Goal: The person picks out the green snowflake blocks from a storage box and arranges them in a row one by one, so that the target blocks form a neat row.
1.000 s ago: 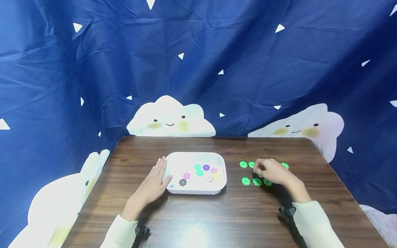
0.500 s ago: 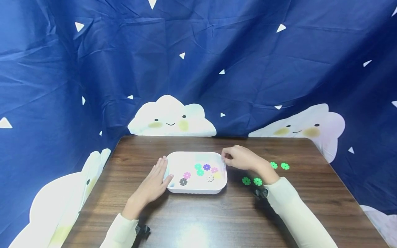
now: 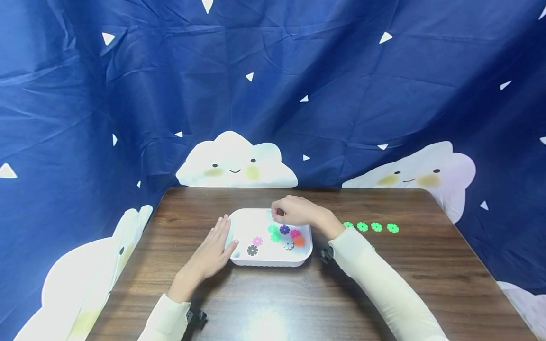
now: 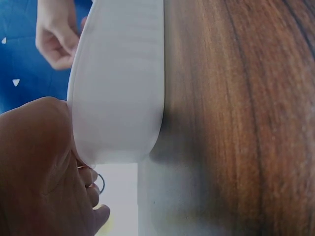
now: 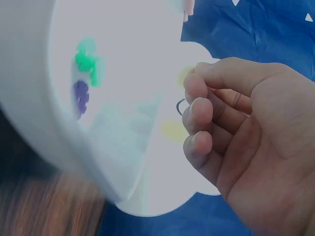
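A white tray point(image 3: 239, 218) stands mid-table and holds several flower-shaped interlocking discs: green point(image 3: 275, 237), purple point(image 3: 284, 229), pink point(image 3: 257, 241), black point(image 3: 252, 250), orange point(image 3: 299, 241) and others. Against the tray's left end rests my left hand point(image 3: 211, 253), fingers extended along the rim. My right hand point(image 3: 296, 210) hovers over the tray's back right part, fingers loosely curled. In the right wrist view the thumb tip meets the index fingertip, and no disc shows in the right hand point(image 5: 246, 118). The left wrist view shows the left palm point(image 4: 37, 162) at the tray's outer wall.
A row of green discs point(image 3: 376, 227) lies on the brown table point(image 3: 273, 293) to the right of the tray. My right sleeve point(image 3: 375, 274) covers part of a lower row. Behind the table hangs a blue curtain point(image 3: 324, 71) with clouds and triangles.
My right hand has travelled left from the green discs, across the tray's right rim and over the tray. The left hand and the tray have stayed put.
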`<state>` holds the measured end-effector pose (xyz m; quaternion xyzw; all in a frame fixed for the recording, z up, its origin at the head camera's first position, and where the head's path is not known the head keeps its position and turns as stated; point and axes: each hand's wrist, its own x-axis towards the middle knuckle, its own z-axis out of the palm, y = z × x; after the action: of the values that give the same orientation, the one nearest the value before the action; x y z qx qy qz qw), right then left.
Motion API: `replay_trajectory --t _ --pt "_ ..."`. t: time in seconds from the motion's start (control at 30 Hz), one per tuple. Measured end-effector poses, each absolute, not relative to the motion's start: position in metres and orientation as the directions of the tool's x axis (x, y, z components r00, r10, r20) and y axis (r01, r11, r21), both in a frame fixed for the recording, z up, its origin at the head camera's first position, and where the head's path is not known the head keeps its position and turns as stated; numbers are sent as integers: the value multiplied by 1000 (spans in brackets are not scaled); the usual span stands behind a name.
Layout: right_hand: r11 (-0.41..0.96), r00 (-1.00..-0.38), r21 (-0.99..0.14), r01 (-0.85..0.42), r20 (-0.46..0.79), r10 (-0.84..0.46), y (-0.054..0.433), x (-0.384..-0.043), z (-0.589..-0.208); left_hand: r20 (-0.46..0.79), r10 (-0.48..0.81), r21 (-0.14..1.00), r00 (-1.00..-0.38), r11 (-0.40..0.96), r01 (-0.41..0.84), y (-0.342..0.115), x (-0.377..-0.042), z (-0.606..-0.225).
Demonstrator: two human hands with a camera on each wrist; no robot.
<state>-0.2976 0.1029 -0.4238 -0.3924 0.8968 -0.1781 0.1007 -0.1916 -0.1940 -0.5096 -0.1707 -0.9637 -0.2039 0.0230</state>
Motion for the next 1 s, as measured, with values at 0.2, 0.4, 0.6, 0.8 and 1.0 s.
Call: replay_trajectory --t 0.2,0.4,0.6,0.8,1.0 --pt "626 -668 -414 -661 -54 -742 87 -310 -430 118 321 384 -940 858 341 -194 -193 -508" --pt "664 -685 -378 -645 -97 -722 79 -320 -442 129 322 388 -938 854 347 -194 -193 -509" --pt "745 -725 -283 -604 -194 -661 69 -317 -448 131 318 386 -939 856 344 -194 -192 -509" --pt "815 -754 -188 -548 -309 -579 56 -312 -445 114 314 385 -942 860 333 -193 -191 -509" --pt "831 -762 -32 -555 -382 -523 44 -307 -445 114 316 386 -942 859 335 -192 -191 -509"
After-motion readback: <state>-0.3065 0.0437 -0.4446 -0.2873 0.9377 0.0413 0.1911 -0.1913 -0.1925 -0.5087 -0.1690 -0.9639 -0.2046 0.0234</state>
